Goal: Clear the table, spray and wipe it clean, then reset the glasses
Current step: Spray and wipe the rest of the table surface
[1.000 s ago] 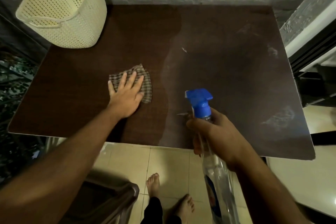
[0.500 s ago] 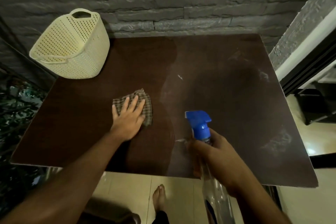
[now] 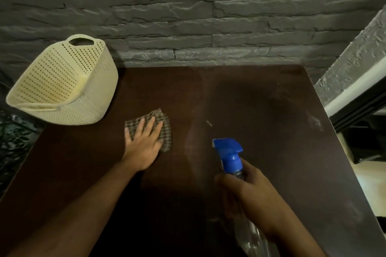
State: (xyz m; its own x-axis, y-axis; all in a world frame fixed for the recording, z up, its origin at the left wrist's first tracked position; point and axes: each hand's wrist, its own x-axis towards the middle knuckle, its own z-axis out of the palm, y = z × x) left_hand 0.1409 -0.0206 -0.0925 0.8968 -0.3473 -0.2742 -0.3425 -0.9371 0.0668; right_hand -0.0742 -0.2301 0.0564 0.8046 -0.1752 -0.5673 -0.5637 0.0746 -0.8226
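A dark brown table (image 3: 261,131) fills the view, with faint streaks and smears on its right half. My left hand (image 3: 144,144) lies flat, fingers spread, pressing a folded checked cloth (image 3: 165,129) onto the table left of centre. My right hand (image 3: 248,192) grips the neck of a clear spray bottle (image 3: 229,154) with a blue trigger head, held above the table's near middle, nozzle pointing left. No glasses are in view.
A cream perforated plastic basket (image 3: 62,87) stands tilted at the table's back left corner. A grey stone wall (image 3: 188,16) runs along the far edge. On the right a white ledge and dark frame (image 3: 355,98) border the table.
The camera has tilted up, showing more wall and hiding the floor and near edge. My left hand with the cloth has slid slightly toward the far side. The bottle stays in my right hand.
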